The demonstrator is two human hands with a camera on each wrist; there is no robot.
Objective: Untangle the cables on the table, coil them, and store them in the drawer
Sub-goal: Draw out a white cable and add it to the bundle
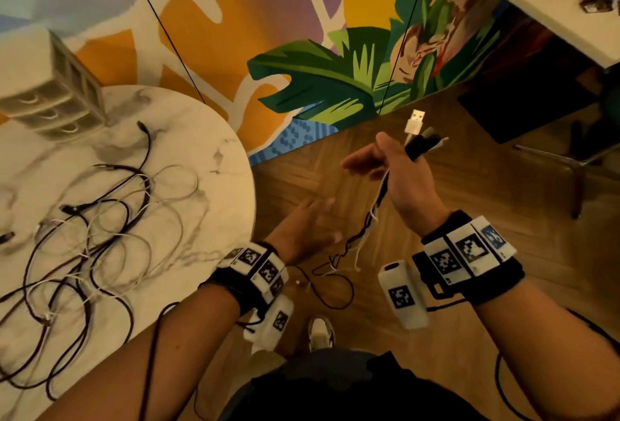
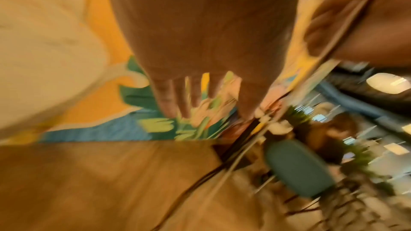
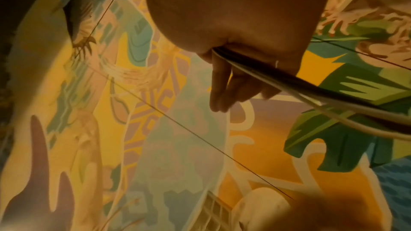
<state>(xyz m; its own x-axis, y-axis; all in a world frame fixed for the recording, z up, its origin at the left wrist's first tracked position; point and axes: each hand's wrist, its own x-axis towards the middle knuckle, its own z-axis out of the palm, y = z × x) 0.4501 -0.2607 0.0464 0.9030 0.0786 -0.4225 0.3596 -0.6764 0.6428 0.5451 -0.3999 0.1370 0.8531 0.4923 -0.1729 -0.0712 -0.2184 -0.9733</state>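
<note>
The setting was an office or coworking lounge: a painted tropical mural (image 1: 302, 51) covered the wall, parquet flooring (image 1: 469, 185) lay below, and a round marble-look table (image 1: 208, 152) (with a desktop drawer unit (image 1: 57, 92)) stood nearby.

Black and white cables (image 1: 87, 239) are lying tangled in loose loops on the round marbled worktop (image 1: 208, 152); a twisted bunch of cable ends (image 1: 417, 138) is hanging toward the floor.

I see a painted leafy mural (image 1: 312, 61) on the wall, herringbone wood floor (image 1: 469, 192), a white sneaker (image 1: 320, 331) and a teal chair (image 2: 298, 168)
</note>
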